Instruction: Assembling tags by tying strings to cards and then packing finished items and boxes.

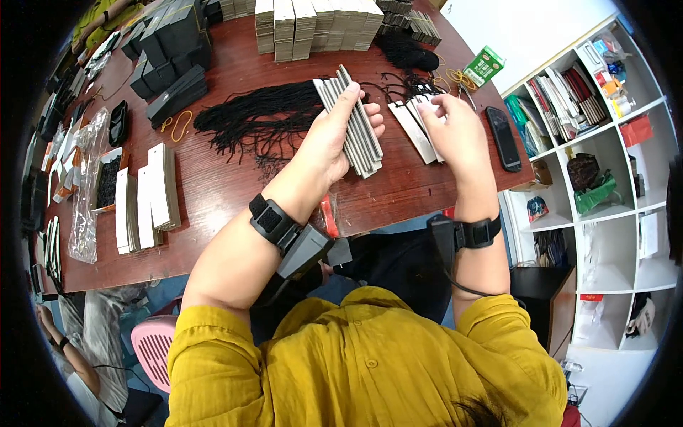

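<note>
My left hand point(333, 141) is closed around a bundle of long, narrow card strips point(364, 146), held at a slant above the table with the thumb along the top. Over at the right, my right hand point(457, 134) is bent down with its fingers pinched at the upper end of some pale card strips point(411, 128). Whatever lies between those fingertips is hidden. Black cords point(409, 87) lie tangled at the top of these strips. A wide bunch of black cords point(260, 114) spreads across the table left of my left hand.
Stacks of pale cards point(324, 28) and black card bundles point(171, 43) stand at the back. More card stacks point(163, 188) are at left, beside a clear plastic bag point(87, 192). A phone point(503, 139) lies near the right edge, below a green box point(485, 65). White shelves point(601, 206) stand beyond.
</note>
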{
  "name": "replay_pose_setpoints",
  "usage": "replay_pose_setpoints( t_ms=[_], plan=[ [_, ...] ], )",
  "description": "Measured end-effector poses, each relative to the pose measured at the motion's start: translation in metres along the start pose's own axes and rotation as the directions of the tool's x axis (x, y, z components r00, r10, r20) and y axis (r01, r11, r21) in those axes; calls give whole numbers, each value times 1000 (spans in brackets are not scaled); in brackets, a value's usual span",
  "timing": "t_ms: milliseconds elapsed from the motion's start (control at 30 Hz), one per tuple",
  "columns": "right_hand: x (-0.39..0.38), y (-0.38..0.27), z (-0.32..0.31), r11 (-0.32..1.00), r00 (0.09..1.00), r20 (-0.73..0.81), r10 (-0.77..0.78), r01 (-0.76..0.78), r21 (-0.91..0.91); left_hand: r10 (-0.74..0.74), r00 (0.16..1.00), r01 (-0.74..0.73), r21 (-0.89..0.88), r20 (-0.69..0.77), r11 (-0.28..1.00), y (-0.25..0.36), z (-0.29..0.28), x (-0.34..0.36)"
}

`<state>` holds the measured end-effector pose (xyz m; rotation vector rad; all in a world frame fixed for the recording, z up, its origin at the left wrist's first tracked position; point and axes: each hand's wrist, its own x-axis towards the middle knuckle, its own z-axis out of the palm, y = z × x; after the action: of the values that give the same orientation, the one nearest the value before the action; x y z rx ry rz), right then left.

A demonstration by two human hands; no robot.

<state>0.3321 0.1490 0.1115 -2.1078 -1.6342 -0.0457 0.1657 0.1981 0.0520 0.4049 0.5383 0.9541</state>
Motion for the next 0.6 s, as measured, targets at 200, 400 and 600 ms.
replay_pose_setpoints(
  t_ms=[200,400,600],
  plan=[
    [22,45,14,925,978,120,173,-119,-360,-31,996,25,66,88,998,0,0,-1],
    [29,47,9,949,965,127,230,-193,-248,2,995,-7,50,99,999,0,-2,0],
    [24,43,15,968,989,111,99,-70,-240,-21,995,13,83,99,996,-1,0,-2]
  ],
)
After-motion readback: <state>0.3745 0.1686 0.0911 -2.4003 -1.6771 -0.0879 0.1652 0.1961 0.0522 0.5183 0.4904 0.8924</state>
